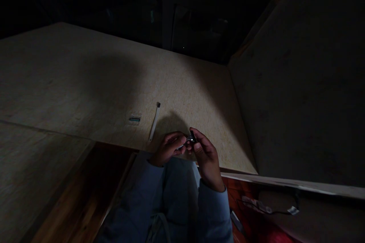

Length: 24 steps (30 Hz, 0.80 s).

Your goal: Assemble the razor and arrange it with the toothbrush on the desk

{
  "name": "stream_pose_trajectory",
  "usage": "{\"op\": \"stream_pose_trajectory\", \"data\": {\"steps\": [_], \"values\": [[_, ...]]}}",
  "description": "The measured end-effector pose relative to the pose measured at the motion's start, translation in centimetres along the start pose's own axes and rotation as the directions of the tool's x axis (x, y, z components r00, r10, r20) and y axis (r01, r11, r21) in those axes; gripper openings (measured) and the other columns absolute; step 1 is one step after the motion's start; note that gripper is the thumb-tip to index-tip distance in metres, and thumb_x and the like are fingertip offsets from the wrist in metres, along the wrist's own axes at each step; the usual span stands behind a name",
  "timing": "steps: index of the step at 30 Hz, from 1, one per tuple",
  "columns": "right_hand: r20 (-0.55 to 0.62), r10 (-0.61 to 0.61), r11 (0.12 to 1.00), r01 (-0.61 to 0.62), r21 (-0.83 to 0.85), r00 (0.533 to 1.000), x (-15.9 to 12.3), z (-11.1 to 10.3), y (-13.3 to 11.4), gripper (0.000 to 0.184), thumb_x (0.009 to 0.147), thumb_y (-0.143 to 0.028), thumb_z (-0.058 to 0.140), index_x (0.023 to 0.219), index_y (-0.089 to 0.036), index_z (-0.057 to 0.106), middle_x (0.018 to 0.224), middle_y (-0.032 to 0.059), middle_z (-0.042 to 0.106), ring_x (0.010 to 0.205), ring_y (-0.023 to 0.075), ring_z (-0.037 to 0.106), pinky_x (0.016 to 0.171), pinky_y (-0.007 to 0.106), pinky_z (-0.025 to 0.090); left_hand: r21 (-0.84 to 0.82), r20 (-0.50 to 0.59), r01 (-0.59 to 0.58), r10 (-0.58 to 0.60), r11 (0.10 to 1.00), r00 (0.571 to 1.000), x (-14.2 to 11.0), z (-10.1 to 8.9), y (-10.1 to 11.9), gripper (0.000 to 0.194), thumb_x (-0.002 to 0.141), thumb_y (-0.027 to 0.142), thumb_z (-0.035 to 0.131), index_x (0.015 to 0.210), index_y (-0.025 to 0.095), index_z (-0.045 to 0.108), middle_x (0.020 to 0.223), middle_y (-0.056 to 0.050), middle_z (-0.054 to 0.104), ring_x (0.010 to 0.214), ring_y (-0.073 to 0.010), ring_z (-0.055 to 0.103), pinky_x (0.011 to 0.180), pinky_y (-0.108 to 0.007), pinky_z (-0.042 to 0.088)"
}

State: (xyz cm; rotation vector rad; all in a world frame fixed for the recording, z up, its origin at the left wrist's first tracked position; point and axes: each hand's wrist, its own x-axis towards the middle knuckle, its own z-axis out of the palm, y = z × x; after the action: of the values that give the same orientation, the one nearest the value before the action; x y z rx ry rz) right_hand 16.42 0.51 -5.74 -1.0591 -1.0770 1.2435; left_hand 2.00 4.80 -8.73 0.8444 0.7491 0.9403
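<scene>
Both hands meet just above the table's front edge, holding what looks like a razor (192, 138) with a shiny neck and a dark, wide head. My left hand (171, 147) pinches its handle, which is mostly hidden by the fingers. My right hand (205, 152) has its thumb and fingers closed on the head. Left of the hands, a slender white toothbrush-like stick (154, 124) with a dark tip lies on the table. Farther left is a small clear case (135, 119) with a dark teal strip inside.
The pale, marbled tabletop (114, 79) runs to dark window panes (199, 30) at the back. A wall panel (299, 83) rises on the right. Below the front edge are a wooden surface (76, 197) at left and a dark cable (278, 212) at right. Light is dim.
</scene>
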Motion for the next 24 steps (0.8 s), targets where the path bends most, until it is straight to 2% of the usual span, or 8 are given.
{"op": "stream_pose_trajectory", "data": {"steps": [5, 10, 16, 20, 24], "values": [[0.02, -0.007, 1.0, 0.007, 0.006, 1.0, 0.04, 0.19, -0.27, 0.04, 0.093, -0.045, 0.065, 0.13, -0.029, 0.067, 0.097, 0.0035, 0.073, 0.076, 0.0168, 0.064, 0.071, 0.032, 0.054, -0.01, -0.043, -0.008, 0.007, 1.0, 0.999, -0.07, -0.01, 0.01, 0.046, 0.069, 0.06, 0.082, 0.077, 0.016, 0.069, 0.068, -0.003, 0.065, 0.054, -0.0113, 0.056, 0.051, -0.022, 0.042], [0.034, -0.005, 1.0, 0.005, 0.011, 0.999, -0.08, 0.12, -0.31, 0.038, 0.094, -0.046, 0.064, 0.129, -0.03, 0.068, 0.096, 0.0035, 0.073, 0.079, 0.0178, 0.065, 0.073, 0.032, 0.054, 0.027, 0.015, -0.049, 0.049, 0.998, 0.999, 0.0, -0.12, 0.08, 0.046, 0.073, 0.06, 0.078, 0.072, 0.015, 0.071, 0.063, -0.004, 0.065, 0.054, -0.0123, 0.056, 0.051, -0.023, 0.044], [0.063, 0.017, 0.994, -0.024, 0.11, 0.998, -0.14, 0.08, -0.16, 0.039, 0.093, -0.047, 0.067, 0.128, -0.029, 0.067, 0.095, 0.0032, 0.072, 0.075, 0.0157, 0.063, 0.071, 0.031, 0.051, 0.051, 0.013, -0.057, 0.056, 0.997, 0.998, -0.03, -0.03, -0.08, 0.051, 0.072, 0.063, 0.076, 0.075, 0.013, 0.071, 0.066, -0.005, 0.068, 0.053, -0.0119, 0.058, 0.042, -0.019, 0.034], [0.093, 0.018, 0.985, -0.034, 0.17, 0.996, -0.16, 0.13, -0.33, 0.037, 0.093, -0.045, 0.068, 0.126, -0.03, 0.068, 0.092, 0.0023, 0.071, 0.076, 0.0151, 0.062, 0.072, 0.029, 0.05, 0.056, 0.041, -0.082, 0.079, 0.995, 0.996, -0.02, -0.06, -0.14, 0.051, 0.073, 0.063, 0.076, 0.071, 0.013, 0.07, 0.062, -0.005, 0.066, 0.053, -0.0131, 0.059, 0.043, -0.02, 0.036], [0.139, 0.013, 0.977, -0.043, 0.21, 0.99, -0.33, -0.13, -0.35, 0.038, 0.092, -0.042, 0.07, 0.127, -0.029, 0.067, 0.092, 0.0025, 0.07, 0.079, 0.015, 0.062, 0.073, 0.029, 0.05, 0.058, -0.009, -0.126, 0.127, 0.99, 0.992, 0.16, -0.37, -0.51, 0.052, 0.073, 0.066, 0.074, 0.065, 0.014, 0.067, 0.051, 0.0, 0.058, 0.045, -0.0098, 0.049, 0.043, -0.021, 0.034]]}}
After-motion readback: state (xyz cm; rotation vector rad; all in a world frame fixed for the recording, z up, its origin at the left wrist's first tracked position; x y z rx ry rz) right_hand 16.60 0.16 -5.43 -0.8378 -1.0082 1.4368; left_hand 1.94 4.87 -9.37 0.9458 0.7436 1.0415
